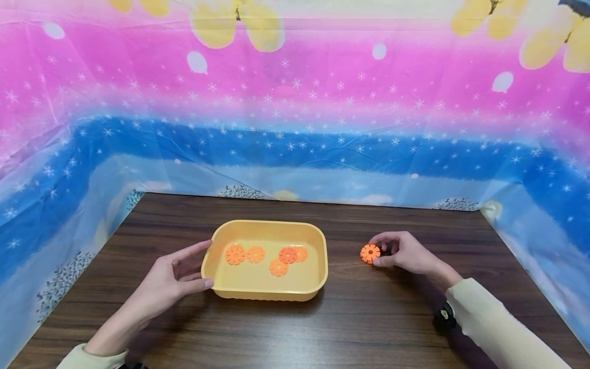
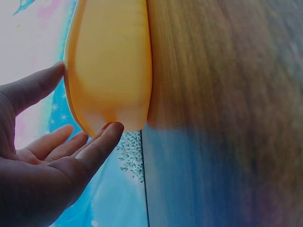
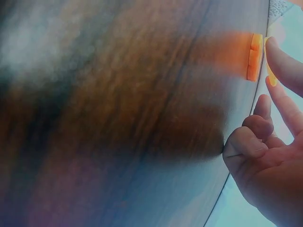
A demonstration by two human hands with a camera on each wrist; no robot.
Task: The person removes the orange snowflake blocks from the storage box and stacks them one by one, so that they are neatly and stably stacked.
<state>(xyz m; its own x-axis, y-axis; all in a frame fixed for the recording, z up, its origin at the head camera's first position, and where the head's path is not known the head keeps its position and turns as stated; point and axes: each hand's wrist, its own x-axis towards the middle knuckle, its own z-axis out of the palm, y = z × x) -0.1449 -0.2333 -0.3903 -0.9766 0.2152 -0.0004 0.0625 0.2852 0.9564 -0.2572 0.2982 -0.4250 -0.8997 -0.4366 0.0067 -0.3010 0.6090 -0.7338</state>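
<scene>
A yellow plastic tray (image 1: 265, 296) holds several orange notched building discs (image 1: 235, 254). Along its left end, my left hand (image 1: 168, 284) touches the wall with fingers and thumb spread; the left wrist view shows the fingertips against the tray (image 2: 111, 61). To the right of the tray, my right hand (image 1: 407, 253) pinches an orange notched disc (image 1: 370, 253) by its edges between thumb and forefinger. The right wrist view shows this pinched disc (image 3: 271, 71) edge-on, just above other orange material (image 3: 254, 56) at the tabletop. The other right fingers are curled.
The dark wood table (image 1: 295, 333) extends around the tray. A pink and blue patterned cloth (image 1: 295, 113) hangs behind it and along both sides. A dark band (image 1: 445, 316) circles the right wrist at the pale sleeve.
</scene>
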